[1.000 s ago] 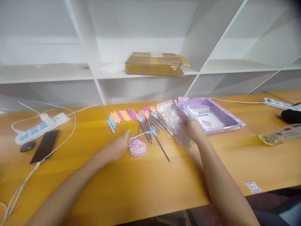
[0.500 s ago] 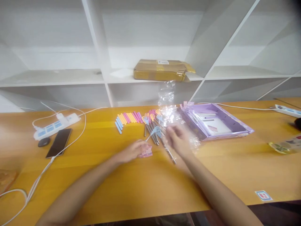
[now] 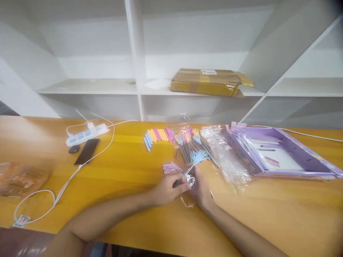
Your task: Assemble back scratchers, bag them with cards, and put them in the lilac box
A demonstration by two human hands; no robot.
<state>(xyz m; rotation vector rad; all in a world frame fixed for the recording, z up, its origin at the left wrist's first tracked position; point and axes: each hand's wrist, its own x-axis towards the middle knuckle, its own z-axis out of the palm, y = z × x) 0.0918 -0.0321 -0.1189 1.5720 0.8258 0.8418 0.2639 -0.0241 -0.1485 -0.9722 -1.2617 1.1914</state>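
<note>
My left hand (image 3: 171, 187) pinches the thin rod of a blue hand-shaped piece (image 3: 198, 157) at the table's middle. Beside it on the right, my right hand (image 3: 202, 187) is closed on a clear plastic bag (image 3: 190, 180) near the same rod. Pink cards (image 3: 171, 167) lie just behind my left hand. Behind both hands are several metal rods (image 3: 184, 153) with blue, orange and pink hand-shaped heads. Several short tubes (image 3: 160, 135) in blue, orange and pink lie in a row to their left.
A purple box (image 3: 258, 167) and clear plastic wrap (image 3: 225, 157) lie at the right. At the left are a power strip (image 3: 88, 135), a mouse (image 3: 74, 149), a phone (image 3: 87, 151), white cables and an orange packet (image 3: 21, 180). A taped carton (image 3: 203, 82) rests on the shelf.
The view has shifted, so things appear further right. My hands have come together around the blue piece's rod, and a clear bag has come down from the air to between them.
</note>
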